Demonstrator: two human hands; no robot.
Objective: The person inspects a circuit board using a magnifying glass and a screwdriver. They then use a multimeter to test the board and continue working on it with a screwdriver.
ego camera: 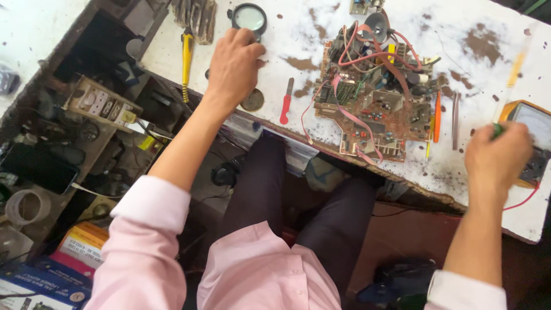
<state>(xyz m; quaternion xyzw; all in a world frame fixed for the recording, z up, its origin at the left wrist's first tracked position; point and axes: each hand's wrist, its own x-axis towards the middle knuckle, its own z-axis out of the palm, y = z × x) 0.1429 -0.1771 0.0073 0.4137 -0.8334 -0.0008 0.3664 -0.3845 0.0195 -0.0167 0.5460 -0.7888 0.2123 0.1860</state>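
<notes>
The left hand [234, 66] lies palm down at the far left of the white, stained workbench [298, 34], its fingers curled over the handle of a round magnifying glass [249, 17]; the lens sits just beyond the fingertips, toward the far edge, so the long axis of the tool runs from near to far with the lens end pointing away. How tightly the fingers close on the handle cannot be determined, as the back of the hand hides it. A small round disc [252, 100] lies just near the wrist, and a yellow-handled screwdriver [187, 54] lies to the left of the hand, its long axis also near to far. The right hand [497, 158] is at the right, over the near edge of the bench, closed into a fist around a thin green-handled tool [498, 130] whose blurred pale shaft extends away toward the far right. Directly behind this hand sits a yellow-cased meter [531, 123], with a red lead [525, 201] trailing from it. Between the hands lies a brown circuit board [373, 97], populated side up, crossed by pink wires. A red-handled tool [286, 103] lies just left of the board, and an orange tool [437, 117] lies along its right edge.
</notes>
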